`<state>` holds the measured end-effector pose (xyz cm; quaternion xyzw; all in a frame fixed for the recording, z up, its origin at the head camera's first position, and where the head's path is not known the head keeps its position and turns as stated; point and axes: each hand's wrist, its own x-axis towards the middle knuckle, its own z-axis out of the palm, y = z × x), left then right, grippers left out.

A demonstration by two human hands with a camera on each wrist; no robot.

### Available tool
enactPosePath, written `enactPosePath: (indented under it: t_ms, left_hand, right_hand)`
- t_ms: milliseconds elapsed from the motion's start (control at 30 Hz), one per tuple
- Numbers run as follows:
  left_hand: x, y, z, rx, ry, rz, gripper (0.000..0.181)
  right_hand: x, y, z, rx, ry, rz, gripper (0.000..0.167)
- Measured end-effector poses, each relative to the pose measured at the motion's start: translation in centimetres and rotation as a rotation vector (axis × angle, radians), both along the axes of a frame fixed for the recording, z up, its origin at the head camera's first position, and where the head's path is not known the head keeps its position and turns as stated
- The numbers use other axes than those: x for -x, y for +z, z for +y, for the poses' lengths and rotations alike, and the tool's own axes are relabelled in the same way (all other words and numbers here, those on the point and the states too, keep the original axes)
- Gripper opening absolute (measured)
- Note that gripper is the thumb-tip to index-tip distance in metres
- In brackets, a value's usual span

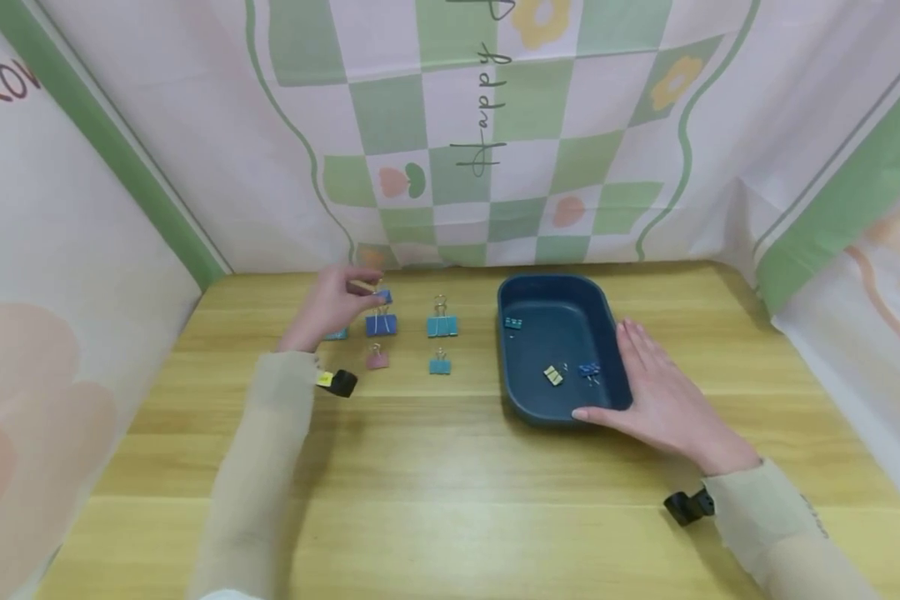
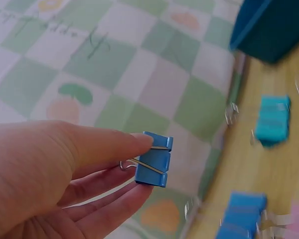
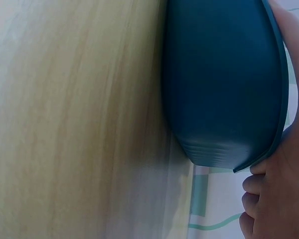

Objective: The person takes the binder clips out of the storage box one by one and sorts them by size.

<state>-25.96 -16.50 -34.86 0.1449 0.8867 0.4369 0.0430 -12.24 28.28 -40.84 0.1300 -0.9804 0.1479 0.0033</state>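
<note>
My left hand (image 1: 333, 302) pinches a small blue binder clip (image 2: 154, 162) between thumb and fingers, raised off the table near its back edge. Below it stands a larger blue binder clip (image 1: 381, 325), with a pink binder clip (image 1: 377, 360) in front. To their right are a larger teal binder clip (image 1: 442, 326) and a smaller one (image 1: 440, 365). My right hand (image 1: 663, 400) rests against the dark blue tray (image 1: 543, 415), fingers extended along its right side and thumb at the front rim. Inside the tray lie a yellow clip (image 1: 553, 376), a blue clip (image 1: 588, 369) and a teal clip (image 1: 513, 323).
Another teal clip (image 1: 337, 334) is partly hidden beneath the left hand. The wooden table (image 1: 450, 483) meets a checkered curtain (image 1: 457, 183) at the back. Black wrist cameras are strapped beside both sleeves.
</note>
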Motion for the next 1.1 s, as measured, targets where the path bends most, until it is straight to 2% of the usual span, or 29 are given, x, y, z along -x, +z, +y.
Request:
enactPosePath:
  t_ms: [233,500,633,833,1100]
  left_hand:
    - [-1.1,-2.0,-3.1,0.080,0.031,-0.071,0.041]
    - [-2.5,-3.8,-5.8,0.173,-0.009,-0.163,0.044]
    - [-3.0,-4.4,-6.9,0.218,-0.045,-0.193,0.040]
    - [-3.3,-5.1,-8.2,0.232,-0.091,-0.188,0.036]
    - [-3.5,-5.5,-9.0,0.230,-0.071,-0.227,0.042]
  right_hand:
    - [0.0,-0.1,0.1,0.001,0.000,-0.001,0.132]
    - [0.0,0.0,0.1,0.011,-0.007,-0.016,0.132]
    - [0.0,0.0,0.1,0.011,-0.007,-0.015,0.132]
    - [0.0,0.1,0.1,0.010,-0.006,-0.012,0.132]
    - [0.1,-0.1,0.1,0.005,0.002,0.003,0.132]
